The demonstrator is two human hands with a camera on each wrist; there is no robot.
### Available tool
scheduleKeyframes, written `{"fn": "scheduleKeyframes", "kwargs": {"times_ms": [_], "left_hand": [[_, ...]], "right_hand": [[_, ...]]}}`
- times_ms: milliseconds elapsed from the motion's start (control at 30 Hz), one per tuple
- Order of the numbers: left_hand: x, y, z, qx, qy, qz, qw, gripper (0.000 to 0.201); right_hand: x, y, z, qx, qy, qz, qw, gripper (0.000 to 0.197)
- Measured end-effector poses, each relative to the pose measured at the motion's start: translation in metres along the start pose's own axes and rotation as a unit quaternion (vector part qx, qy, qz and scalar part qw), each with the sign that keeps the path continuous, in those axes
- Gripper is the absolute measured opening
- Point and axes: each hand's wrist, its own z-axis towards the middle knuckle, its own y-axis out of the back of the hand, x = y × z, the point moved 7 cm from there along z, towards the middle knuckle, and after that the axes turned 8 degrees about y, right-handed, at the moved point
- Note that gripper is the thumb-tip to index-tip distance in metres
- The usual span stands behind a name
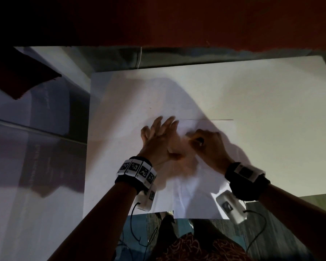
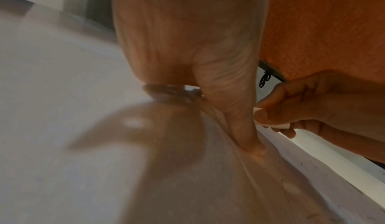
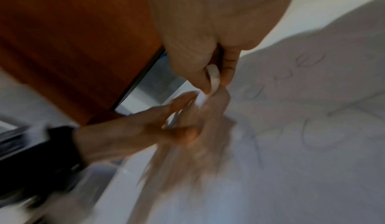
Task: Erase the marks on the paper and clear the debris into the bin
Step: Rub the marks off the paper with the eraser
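Observation:
A white sheet of paper (image 1: 192,196) lies on a white board (image 1: 271,110) in front of me. My left hand (image 1: 158,134) rests flat on the paper with its fingers spread, and its thumb (image 2: 250,145) presses the sheet down. Just to its right, my right hand (image 1: 199,140) pinches a small white eraser (image 3: 213,77) between thumb and fingers, with the eraser's tip on the paper. Faint pencil letters (image 3: 291,73) show on the sheet beside the eraser. Small dark specks (image 2: 308,163) lie on the paper. No bin is in view.
A dark red flat object (image 1: 26,78) sits at the far left over grey printed sheets (image 1: 36,166). An orange-red surface (image 1: 177,19) runs along the back. The board's right half is bare white. My lap shows below the board's near edge.

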Motion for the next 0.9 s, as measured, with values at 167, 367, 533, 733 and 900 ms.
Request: {"fn": "scheduleKeyframes", "kwargs": {"times_ms": [167, 367, 533, 733, 900], "left_hand": [[0.000, 0.001, 0.001, -0.003, 0.003, 0.002, 1.000, 0.123], [0.002, 0.000, 0.002, -0.008, 0.002, -0.006, 1.000, 0.122], [0.001, 0.000, 0.001, -0.006, -0.006, -0.018, 1.000, 0.121], [0.001, -0.001, 0.001, -0.003, -0.005, -0.014, 1.000, 0.121], [0.001, 0.000, 0.002, -0.003, -0.010, -0.015, 1.000, 0.121]], "right_hand": [[-0.013, 0.012, 0.004, -0.033, -0.019, 0.008, 0.999, 0.011], [0.009, -0.016, -0.006, 0.067, 0.021, 0.012, 0.997, 0.009], [0.011, -0.008, 0.002, 0.010, 0.006, 0.027, 1.000, 0.015], [-0.004, -0.001, 0.018, -0.041, -0.020, 0.029, 0.999, 0.013], [0.005, -0.010, 0.019, 0.000, -0.001, 0.032, 0.999, 0.012]]}}
